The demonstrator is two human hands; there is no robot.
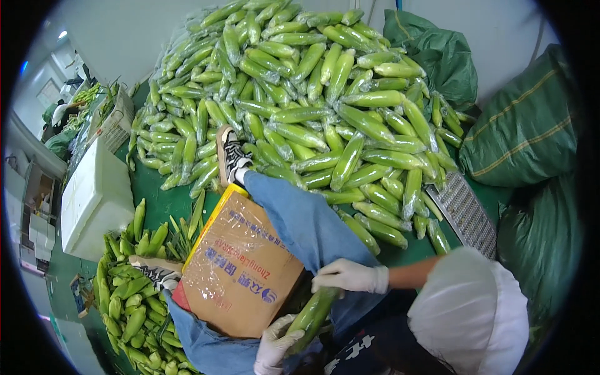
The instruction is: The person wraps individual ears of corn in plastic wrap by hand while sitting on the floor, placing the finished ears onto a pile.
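Observation:
An ear of green-husked corn (311, 316), with a film-like sheen, lies slanted between my white-gloved hands. My right hand (349, 276) grips its upper end; my left hand (276, 344) holds the lower end, thumb along the husk. Just left of them, a cardboard box of plastic wrap (243, 267) stands tilted between legs in blue jeans. Clear film lies over its face. Beyond it rises a big heap of film-wrapped corn ears (300, 112). Unwrapped corn ears (136, 309) are piled at the lower left. Part of the left hand is cut off by the picture's edge.
A white foam box (98, 201) stands at the left. Stuffed green woven sacks (520, 122) lean at the right, beside a perforated metal strip (464, 211). A white cap (468, 309) fills the lower right. Another person (61, 112) is far off at the upper left.

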